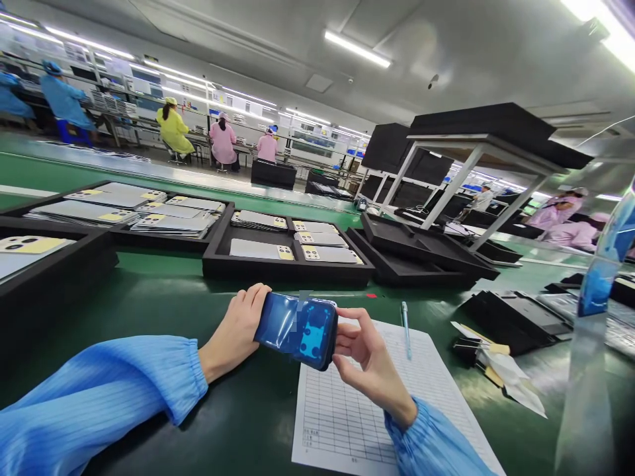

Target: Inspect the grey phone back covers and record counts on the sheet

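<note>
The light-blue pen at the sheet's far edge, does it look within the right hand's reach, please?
Probably yes: the pen lies near the right hand with nothing seen between, though that hand's fingers are at the blue device.

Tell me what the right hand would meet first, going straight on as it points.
The blue device, most likely: the right hand points at its right end, fingertips seemingly touching it, though depth is unclear.

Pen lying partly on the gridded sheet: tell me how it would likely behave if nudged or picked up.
The pen would probably roll sideways, since its barrel is slim and looks round. Its thinness suggests lightness, its straight shape stiffness.
</note>
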`<control>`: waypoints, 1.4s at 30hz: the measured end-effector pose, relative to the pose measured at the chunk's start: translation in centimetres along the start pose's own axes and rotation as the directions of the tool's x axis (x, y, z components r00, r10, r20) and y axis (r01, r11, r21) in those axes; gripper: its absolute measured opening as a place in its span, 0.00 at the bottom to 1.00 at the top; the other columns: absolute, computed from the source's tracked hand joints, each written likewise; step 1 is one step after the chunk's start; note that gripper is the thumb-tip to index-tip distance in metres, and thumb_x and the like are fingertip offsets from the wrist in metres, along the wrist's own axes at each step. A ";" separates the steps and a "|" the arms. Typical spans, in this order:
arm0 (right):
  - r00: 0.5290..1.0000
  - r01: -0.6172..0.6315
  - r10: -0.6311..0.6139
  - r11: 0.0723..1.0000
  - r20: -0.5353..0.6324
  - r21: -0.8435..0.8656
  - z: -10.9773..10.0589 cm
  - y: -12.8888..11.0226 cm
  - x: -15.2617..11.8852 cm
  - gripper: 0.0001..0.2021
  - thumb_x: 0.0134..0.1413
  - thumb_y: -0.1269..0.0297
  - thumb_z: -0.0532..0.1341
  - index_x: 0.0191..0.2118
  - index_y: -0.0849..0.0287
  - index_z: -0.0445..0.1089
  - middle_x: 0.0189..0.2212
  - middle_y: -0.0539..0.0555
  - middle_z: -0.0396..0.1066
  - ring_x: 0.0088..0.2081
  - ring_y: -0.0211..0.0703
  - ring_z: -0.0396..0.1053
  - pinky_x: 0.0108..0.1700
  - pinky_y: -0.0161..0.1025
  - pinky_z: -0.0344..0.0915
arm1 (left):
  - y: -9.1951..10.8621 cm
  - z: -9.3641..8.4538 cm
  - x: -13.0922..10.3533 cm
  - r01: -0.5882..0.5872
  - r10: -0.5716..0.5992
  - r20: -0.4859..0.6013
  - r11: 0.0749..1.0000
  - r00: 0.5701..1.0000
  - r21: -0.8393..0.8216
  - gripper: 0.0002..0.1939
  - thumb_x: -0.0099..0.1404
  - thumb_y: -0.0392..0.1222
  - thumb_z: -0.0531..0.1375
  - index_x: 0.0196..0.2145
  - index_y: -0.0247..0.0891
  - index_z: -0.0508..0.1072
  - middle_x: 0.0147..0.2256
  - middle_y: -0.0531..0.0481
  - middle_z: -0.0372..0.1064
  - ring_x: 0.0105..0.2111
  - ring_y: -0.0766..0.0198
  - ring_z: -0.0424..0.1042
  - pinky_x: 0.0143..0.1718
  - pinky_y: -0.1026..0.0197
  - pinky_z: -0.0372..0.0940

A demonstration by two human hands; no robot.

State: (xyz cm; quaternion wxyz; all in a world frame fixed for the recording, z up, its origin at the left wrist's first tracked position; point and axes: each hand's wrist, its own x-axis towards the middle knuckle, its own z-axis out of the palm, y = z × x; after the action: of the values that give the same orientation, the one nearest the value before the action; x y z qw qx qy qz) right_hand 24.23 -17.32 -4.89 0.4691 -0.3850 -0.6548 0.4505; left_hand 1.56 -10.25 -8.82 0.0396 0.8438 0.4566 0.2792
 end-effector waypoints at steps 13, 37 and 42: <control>1.000 -0.014 0.015 1.000 -0.004 0.026 0.0 0.0 0.1 0.23 0.44 0.77 0.59 0.45 0.52 0.52 0.28 0.46 0.62 0.29 0.35 0.65 0.35 0.37 0.65 | 0.1 -0.2 -0.1 -0.008 0.008 0.007 1.000 1.000 0.005 0.29 0.50 0.24 0.48 0.51 0.33 0.52 0.50 0.40 0.54 0.42 0.54 0.57 0.45 0.51 0.58; 1.000 0.016 -0.015 0.997 -0.015 0.072 0.1 -0.3 0.0 0.21 0.49 0.62 0.62 0.46 0.53 0.53 0.29 0.50 0.66 0.29 0.39 0.67 0.34 0.40 0.66 | 0.1 -0.1 -0.1 -0.037 0.038 0.010 0.992 0.999 -0.119 0.30 0.48 0.24 0.48 0.50 0.35 0.54 0.49 0.41 0.57 0.44 0.55 0.59 0.47 0.50 0.59; 0.998 0.059 -0.055 0.991 -0.039 0.124 0.2 -0.7 -0.3 0.21 0.49 0.57 0.62 0.47 0.53 0.55 0.27 0.50 0.65 0.27 0.38 0.65 0.32 0.39 0.65 | 0.2 -0.2 -0.1 -0.070 0.081 0.040 0.970 0.996 -0.233 0.31 0.48 0.23 0.48 0.51 0.37 0.52 0.50 0.43 0.57 0.49 0.56 0.58 0.52 0.51 0.58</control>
State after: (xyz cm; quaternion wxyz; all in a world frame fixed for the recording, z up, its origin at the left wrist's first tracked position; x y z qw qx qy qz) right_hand 24.01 -17.82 -4.35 0.5167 -0.3440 -0.6276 0.4699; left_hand 1.54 -10.50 -8.65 0.1383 0.8568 0.3875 0.3108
